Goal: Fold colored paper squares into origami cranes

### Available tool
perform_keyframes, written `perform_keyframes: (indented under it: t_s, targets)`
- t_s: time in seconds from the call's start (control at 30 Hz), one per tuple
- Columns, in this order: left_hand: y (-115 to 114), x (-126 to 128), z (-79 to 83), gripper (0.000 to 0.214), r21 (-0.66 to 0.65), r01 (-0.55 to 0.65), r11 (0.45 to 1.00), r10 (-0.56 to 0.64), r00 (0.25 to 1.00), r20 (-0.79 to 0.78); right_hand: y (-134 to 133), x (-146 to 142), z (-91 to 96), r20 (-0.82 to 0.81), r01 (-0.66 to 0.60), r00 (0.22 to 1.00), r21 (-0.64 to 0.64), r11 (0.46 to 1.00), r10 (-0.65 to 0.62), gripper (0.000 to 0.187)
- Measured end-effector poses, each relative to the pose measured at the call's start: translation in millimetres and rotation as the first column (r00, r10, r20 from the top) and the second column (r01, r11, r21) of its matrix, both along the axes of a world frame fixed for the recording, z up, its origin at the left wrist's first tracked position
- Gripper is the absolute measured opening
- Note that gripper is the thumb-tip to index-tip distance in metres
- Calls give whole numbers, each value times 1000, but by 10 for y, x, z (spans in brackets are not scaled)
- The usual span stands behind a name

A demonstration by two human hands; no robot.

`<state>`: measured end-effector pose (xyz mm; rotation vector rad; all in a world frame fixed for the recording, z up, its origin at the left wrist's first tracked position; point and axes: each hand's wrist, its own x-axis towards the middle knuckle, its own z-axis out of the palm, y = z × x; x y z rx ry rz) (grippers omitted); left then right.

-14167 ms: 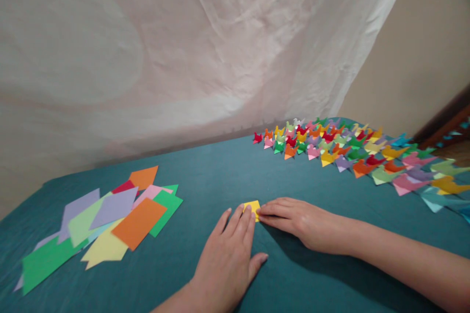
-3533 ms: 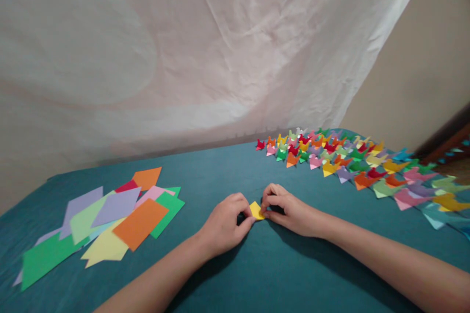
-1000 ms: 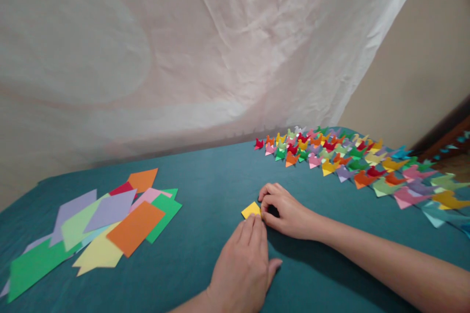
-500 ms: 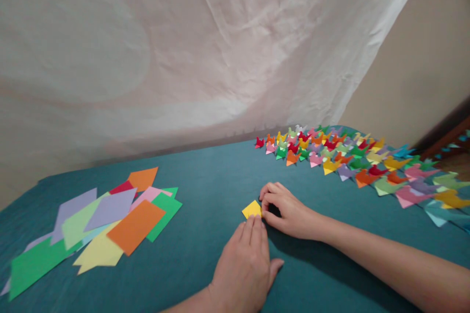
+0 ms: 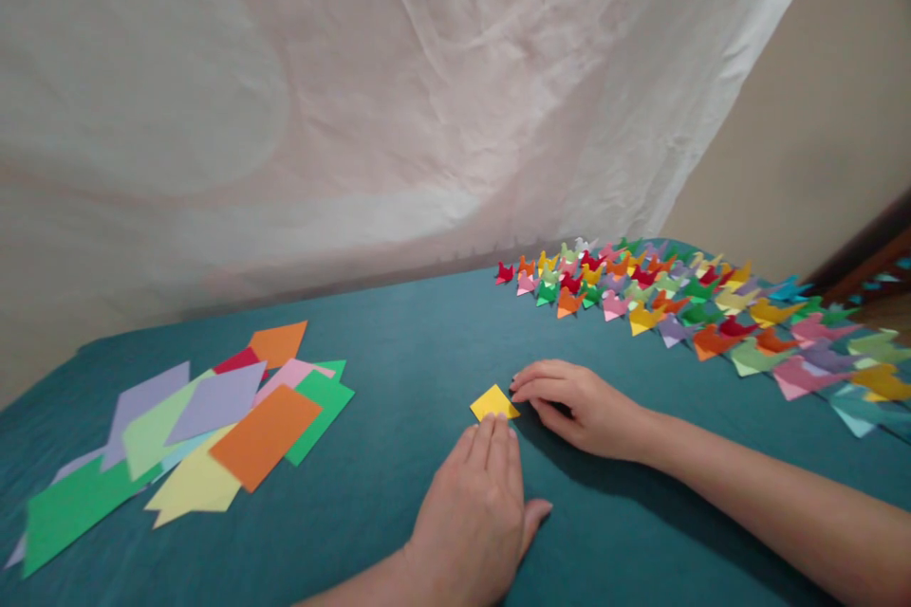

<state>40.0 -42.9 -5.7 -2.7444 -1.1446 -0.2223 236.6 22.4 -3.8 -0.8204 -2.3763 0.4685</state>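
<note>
A small yellow folded paper [image 5: 493, 400] lies on the teal-covered table, one corner pointing away from me. My left hand [image 5: 474, 503] rests flat with its fingers stretched out, their tips pressing on the paper's near part and hiding it. Just beyond the paper's right corner hovers my right hand [image 5: 576, 403], fingers loosely curved and a gap showing between thumb and fingers. Nothing shows in its grasp.
To the left, loose coloured paper sheets [image 5: 267, 436] overlap in a spread pile. Rows of folded paper birds [image 5: 644, 318] stand at the far right. A pale hanging cloth [image 5: 427, 95] rises behind the table [image 5: 399, 332].
My right hand has drawn back slightly to the right, off the yellow paper's corner, which now shows. My left hand stays pressed on the paper.
</note>
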Motion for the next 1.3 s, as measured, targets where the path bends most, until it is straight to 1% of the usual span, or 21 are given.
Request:
perform_keyframes:
  t_s: [0.07,0.13,0.3,0.43,0.53,0.73,0.9,1.1,1.3]
  targets:
    - [2,2,0,55,5,2,1000,-2,1000,-4,3,31,-6,72,-49,996,76,996,43,35]
    - [3,3,0,55,8,2,1000,-2,1000,-5,2,42,-13,129,-88,989,124,988,72,36]
    - [0,-1,-3,55,-10,3,1000,-3,1000,11,-3,31,-22,179,-121,980,171,978,90,34]
    - [1,-4,-5,53,-12,1,1000,-1,1000,25,-9,20,-15,176,-122,980,186,975,89,31]
    - [2,0,0,54,2,0,1000,0,1000,5,-13,12,-10,188,-120,979,196,973,83,32]
    - [3,-1,14,54,8,0,1000,1,1000,-20,-5,8,-28,257,-131,964,208,969,75,31]
    - [9,-7,22,55,-8,0,1000,0,1000,-21,-11,9,-46,291,-145,954,224,964,76,31]
    - [14,-13,27,55,-20,6,1000,-6,1000,-23,-30,-2,-17,307,-155,948,224,962,81,31]
    - [16,-19,44,55,-46,6,999,-8,1000,-25,-21,9,-31,340,-167,938,258,952,72,29]
